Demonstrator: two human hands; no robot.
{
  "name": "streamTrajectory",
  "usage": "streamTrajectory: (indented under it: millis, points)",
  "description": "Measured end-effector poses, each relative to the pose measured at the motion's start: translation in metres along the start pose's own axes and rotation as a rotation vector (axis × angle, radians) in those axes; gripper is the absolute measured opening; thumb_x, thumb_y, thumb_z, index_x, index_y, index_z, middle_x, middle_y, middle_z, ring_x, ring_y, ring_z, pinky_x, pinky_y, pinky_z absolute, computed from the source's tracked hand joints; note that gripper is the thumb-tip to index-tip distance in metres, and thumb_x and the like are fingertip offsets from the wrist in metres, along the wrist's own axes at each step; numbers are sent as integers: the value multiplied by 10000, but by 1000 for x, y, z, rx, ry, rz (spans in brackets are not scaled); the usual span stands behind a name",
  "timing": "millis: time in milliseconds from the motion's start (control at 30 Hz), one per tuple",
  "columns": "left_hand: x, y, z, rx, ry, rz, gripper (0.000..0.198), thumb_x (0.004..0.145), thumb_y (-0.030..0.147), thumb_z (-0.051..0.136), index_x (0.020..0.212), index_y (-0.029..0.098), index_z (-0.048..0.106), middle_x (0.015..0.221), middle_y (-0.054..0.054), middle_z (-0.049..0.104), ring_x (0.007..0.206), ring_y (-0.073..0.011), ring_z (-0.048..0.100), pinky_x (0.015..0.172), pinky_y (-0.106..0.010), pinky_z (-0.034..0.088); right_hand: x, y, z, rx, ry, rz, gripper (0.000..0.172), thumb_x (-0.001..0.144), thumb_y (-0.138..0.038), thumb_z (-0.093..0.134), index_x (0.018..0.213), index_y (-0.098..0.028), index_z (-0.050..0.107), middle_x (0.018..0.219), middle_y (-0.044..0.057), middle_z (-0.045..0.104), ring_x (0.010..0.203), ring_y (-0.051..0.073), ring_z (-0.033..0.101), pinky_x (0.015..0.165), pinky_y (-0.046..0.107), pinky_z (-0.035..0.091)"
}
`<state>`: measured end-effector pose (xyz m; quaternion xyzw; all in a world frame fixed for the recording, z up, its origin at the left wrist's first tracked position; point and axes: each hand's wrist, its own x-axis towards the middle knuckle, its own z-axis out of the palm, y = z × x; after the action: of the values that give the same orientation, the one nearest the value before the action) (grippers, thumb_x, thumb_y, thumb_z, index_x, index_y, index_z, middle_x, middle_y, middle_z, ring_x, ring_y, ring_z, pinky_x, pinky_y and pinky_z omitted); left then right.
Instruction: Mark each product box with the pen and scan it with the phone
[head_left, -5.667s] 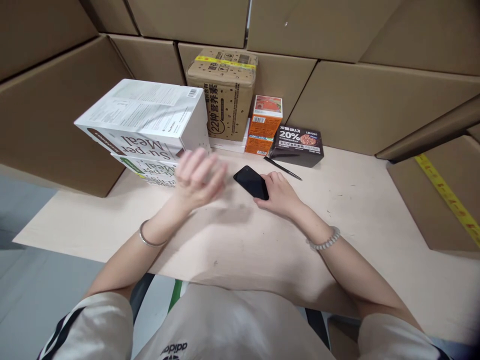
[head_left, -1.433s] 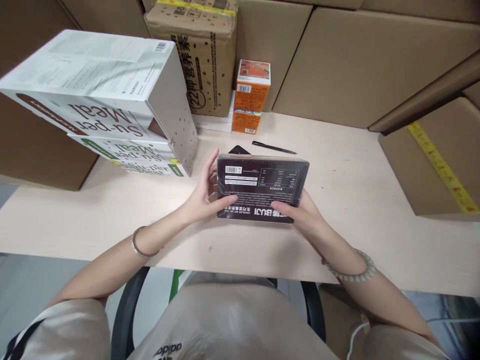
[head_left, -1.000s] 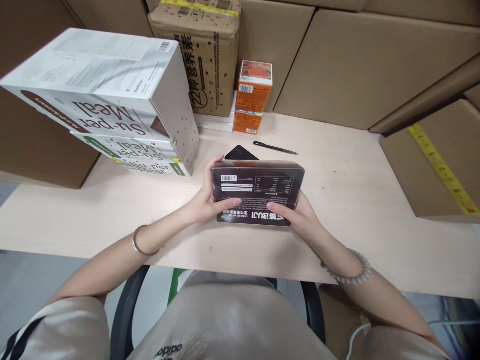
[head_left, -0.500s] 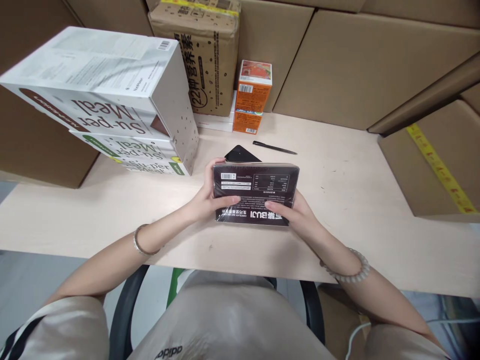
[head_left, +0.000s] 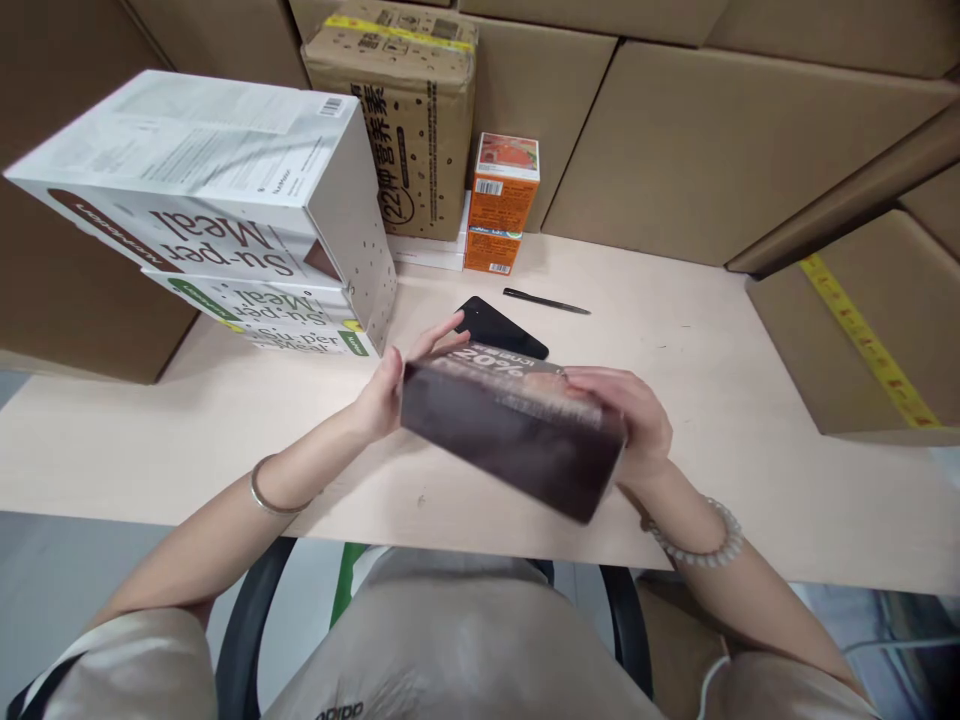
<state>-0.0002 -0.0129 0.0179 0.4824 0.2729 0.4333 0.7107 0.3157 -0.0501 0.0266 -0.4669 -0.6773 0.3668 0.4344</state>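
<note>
Box (head_left: 510,440), blurred and tilted, is up over the table (head_left: 735,480)! Left hand (head_left: 386,392) has its fingers holding one end, right hand (head_left: 641,418) grips the other; just beyond lie a phone (head_left: 504,329) and a pen (head_left: 546,301).

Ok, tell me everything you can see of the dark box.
The dark box is an oblong, blackish-brown carton, seemingly cardboard, blurred. A long side without readable print faces the camera; the upper face carries pale lettering, including an upside-down "20%". It sits tilted, between the person and the black phone. The left hand holds its left end, the right hand its right.
</note>
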Motion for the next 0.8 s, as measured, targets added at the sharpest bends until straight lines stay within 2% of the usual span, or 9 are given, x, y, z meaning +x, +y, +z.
streamTrajectory:
  millis: [100, 167, 233, 333, 433, 500, 600, 667, 800]
  points:
    - [0, 4, -8, -68, -31, -153, 916, 929, 970, 535, 1569, 323, 643, 1420, -143, 798, 1299, -407, 776, 1112, -593, 622, -1, 1, -8, -197, -221, -140, 340, 683, -680, 997, 759, -446, 762, 879, -15, 827, 1159, 378, 799, 1259, 762, 513]
    - [0, 4, -14, -73, -101, -278, 721, 946, 850, 662, 1338, 255, 773, 1177, -145, 866, 1078, -377, 838, 986, -537, 676, -5, 6, -9, -274, -273, -154, 349, 610, -656, 1036, 723, -471, 762, 845, -28, 801, 1140, 365, 792, 1256, 748, 524]
    - [0, 3, -15, -84, -147, -341, 552, 927, 715, 776, 1166, 218, 795, 1027, -144, 870, 968, -366, 843, 911, -510, 691, -10, 9, -7, -262, -83, -169, 379, 568, -632, 1057, 794, -483, 791, 962, -12, 813, 1263, 409, 756, 1246, 745, 532]
    - [1, 3, -8, -129, -100, -273, 504, 879, 604, 847, 1183, 214, 752, 1030, -139, 861, 1035, -392, 839, 938, -530, 692, -10, 8, 3, -190, 307, -186, 567, 705, -575, 1009, 1220, -501, 783, 1477, 16, 735, 1609, 469, 520, 1288, 729, 489]
    - [1, 2, -1, -120, 4, -194, 564, 827, 586, 882, 1209, 208, 709, 1084, -141, 852, 1057, -396, 836, 902, -513, 695, -2, -4, 12, 88, 267, 88, 657, 875, -566, 887, 1477, -431, 660, 1629, 64, 662, 1573, 425, 584, 1202, 673, 591]
    - [0, 1, 0, -79, 74, -154, 632, 810, 562, 898, 1281, 205, 675, 1158, -148, 844, 1053, -388, 834, 869, -496, 692, 5, -14, 13, 347, 132, 328, 542, 948, -702, 739, 1356, -345, 733, 1415, 93, 794, 1369, 399, 742, 1054, 628, 684]
    - [-1, 0, -1, 0, 138, -93, 707, 810, 512, 912, 1381, 209, 627, 1268, -152, 818, 1127, -392, 815, 908, -501, 680, 9, -23, 13, 540, 32, 447, 706, 920, -917, 571, 1171, -288, 770, 1247, 116, 841, 1261, 404, 788, 979, 606, 707]
    - [-1, -1, 0, 57, 161, -58, 682, 806, 490, 929, 1357, 218, 633, 1298, -143, 802, 1194, -392, 789, 951, -498, 666, 6, -24, 16, 535, 28, 450, 709, 801, -889, 779, 1196, -302, 740, 1318, 102, 830, 1296, 395, 772, 1039, 588, 694]
    - [0, -3, 2, 119, 147, -10, 630, 803, 475, 947, 1285, 219, 634, 1271, -126, 788, 1194, -364, 768, 942, -465, 641, 0, -26, 25, 449, 59, 496, 778, 662, -588, 1056, 1274, -315, 662, 1373, 89, 818, 1292, 364, 775, 1142, 590, 659]
